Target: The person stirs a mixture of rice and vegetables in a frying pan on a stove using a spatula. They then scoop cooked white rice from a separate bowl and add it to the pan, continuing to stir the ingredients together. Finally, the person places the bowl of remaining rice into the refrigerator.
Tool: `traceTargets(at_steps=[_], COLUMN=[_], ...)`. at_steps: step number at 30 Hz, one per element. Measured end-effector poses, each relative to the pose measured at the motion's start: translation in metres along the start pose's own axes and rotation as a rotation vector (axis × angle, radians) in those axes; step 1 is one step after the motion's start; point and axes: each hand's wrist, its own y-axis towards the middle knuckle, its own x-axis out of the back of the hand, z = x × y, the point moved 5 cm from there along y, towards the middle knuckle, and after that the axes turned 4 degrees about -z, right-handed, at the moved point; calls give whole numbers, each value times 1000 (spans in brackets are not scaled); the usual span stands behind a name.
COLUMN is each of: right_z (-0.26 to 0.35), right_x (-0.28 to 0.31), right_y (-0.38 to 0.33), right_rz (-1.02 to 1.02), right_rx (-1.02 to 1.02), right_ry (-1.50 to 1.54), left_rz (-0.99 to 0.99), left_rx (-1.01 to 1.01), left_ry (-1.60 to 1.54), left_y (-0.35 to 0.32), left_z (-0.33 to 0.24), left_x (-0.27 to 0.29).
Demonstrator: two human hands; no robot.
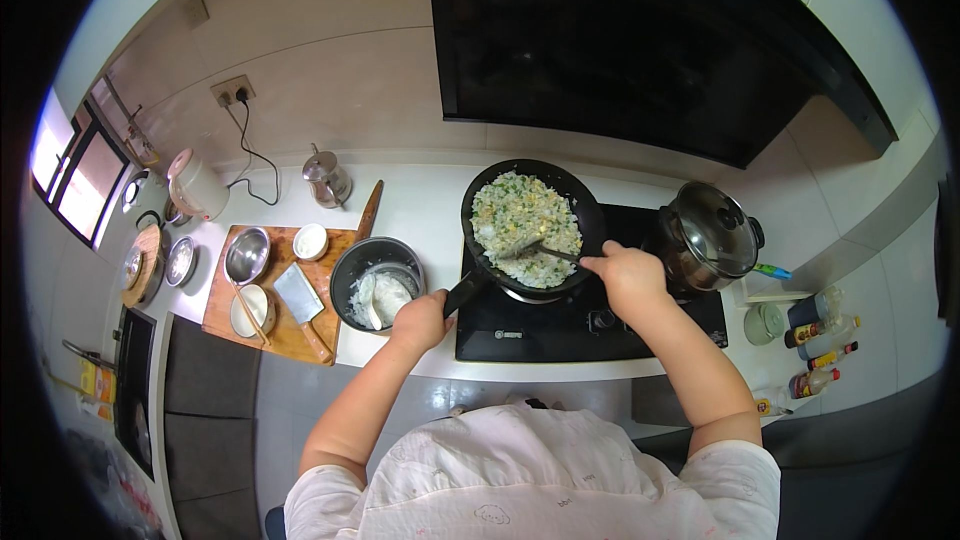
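L hand (421, 322) is wrapped tight round the black handle (467, 291), R hand (625, 275) fisted round the turner (562, 255), whose dark head is down in the rice (522, 208). Pan (591, 208) is over the L side of the stove (545, 345); can't tell if its base sits flat. Main risk, I'd say: R hand pushes too hard & rice spills over the rim, esp. near R, where the turner crosses it. If L grip slackens, pan could swing or tip under that push. L hand is also right by the pot (352, 262) (can't tell if touching), so a knock might shift it or flick the spoon (374, 306). Farther L, the cleaver (298, 292) has its grip close to the near edge; a stray elbow could catch it. Materials: pan round, matte black, w/ sloped sides; rice loose, grainy, white w/ green & yellow bits; stove glossy, prob. slick & easily marked. Pot is deep, dark & round, w/ clumpy white grains (394, 290) inside. Board (222, 298) is flat brown wood, cleaver blade broad & steely; bowl (247, 256) on it is shiny, curved metal. Far R, lidded pot (715, 230) has a domed see-through lid.
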Motion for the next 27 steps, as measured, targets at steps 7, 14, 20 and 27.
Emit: traceTargets(at_steps=[7,14,20,27], right_z=[-5,-5,-9,-8], right_x=[16,-4,20,23], right_y=[3,-9,-6,5], right_rz=[16,109,39,31], right_rx=[-37,-33,-94,-73], right_ry=[7,7,13,59], left_rz=[-32,-5,3,-22], left_rx=[-11,-17,11,-9], left_ry=[-4,-3,12,8], left_y=[-4,-2,-3,-1], left_z=[0,-2,-1,4], left_x=[1,1,2,-4])
